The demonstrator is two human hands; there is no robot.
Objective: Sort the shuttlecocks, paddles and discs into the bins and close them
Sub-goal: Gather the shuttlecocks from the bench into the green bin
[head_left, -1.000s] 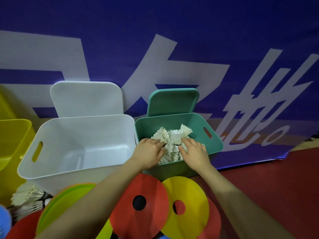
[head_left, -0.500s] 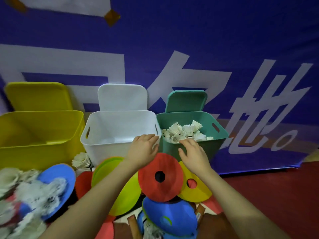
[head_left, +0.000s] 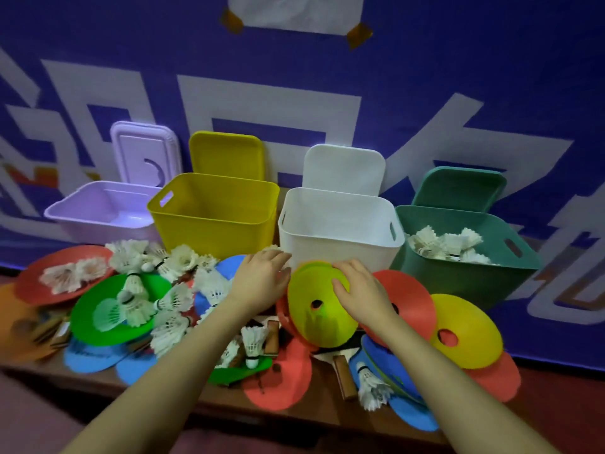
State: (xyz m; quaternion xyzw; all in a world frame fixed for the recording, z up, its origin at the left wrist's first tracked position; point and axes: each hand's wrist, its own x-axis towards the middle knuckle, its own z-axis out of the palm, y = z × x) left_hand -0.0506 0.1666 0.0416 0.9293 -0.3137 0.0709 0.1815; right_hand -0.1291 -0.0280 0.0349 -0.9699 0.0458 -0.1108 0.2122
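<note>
1. Discs are what the hands are on: the right hand [head_left: 360, 291] lies over the upper right edge of a yellow-green disc [head_left: 319, 304], fingers bent onto its rim; whether the thumb is hooked underneath cannot be told.
2. The left hand [head_left: 262, 278] is just beside that disc's left edge, fingers loosely spread and relaxed, holding nothing that shows.
3. That disc stands tilted against the front of the white bin [head_left: 337, 231], on top of a red disc [head_left: 409, 299] and a yellow disc [head_left: 465, 332].
4. Further out, the green bin [head_left: 458, 276] on the right already holds shuttlecocks [head_left: 445, 244]; more loose shuttlecocks [head_left: 157, 290] lie on a green disc [head_left: 98, 322] to the left. A paddle handle [head_left: 343, 375] pokes out under the pile.
5. The yellow bin [head_left: 212, 217] and the purple bin [head_left: 104, 211] look empty, and all four lids lean against the wall.
6. Judgement: sorting is at an early stage, with discs apparently next. The next move calls for a firm pinch on the rim, lifting the disc clear of those beneath, and dropping it flat into one bin.
</note>
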